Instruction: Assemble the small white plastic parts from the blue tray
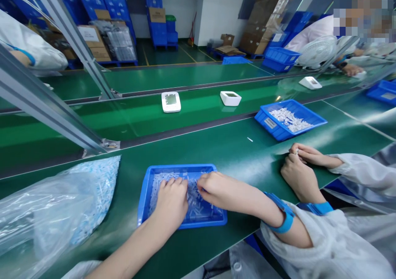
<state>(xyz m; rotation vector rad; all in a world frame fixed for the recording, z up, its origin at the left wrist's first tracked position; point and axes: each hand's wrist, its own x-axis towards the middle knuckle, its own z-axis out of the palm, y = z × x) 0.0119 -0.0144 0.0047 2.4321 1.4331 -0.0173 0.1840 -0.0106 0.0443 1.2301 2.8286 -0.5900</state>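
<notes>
My left hand (pixel 171 200) reaches over a shallow blue tray (pixel 182 225), its fingers curled together and pointing down. Small white strip-like pieces (pixel 194 205) lie scattered across the tray's floor. From the right, my right hand (pixel 213 188) comes in over the same tray, fingers bent in a pinch, a blue band (pixel 286 221) round the forearm. The two hands are close together but apart. Whatever sits between the fingertips of either hand is hidden or too small to name.
A clear plastic bag (pixel 89 192) of light-blue and white pieces lies at left. Close on the right, a co-worker's hands (pixel 298 176) pinch something small. A blue bin (pixel 272 132) of white pieces stands beyond. White devices with screens (pixel 171 101) sit on the green conveyor (pixel 133 114) behind metal posts (pixel 62 93).
</notes>
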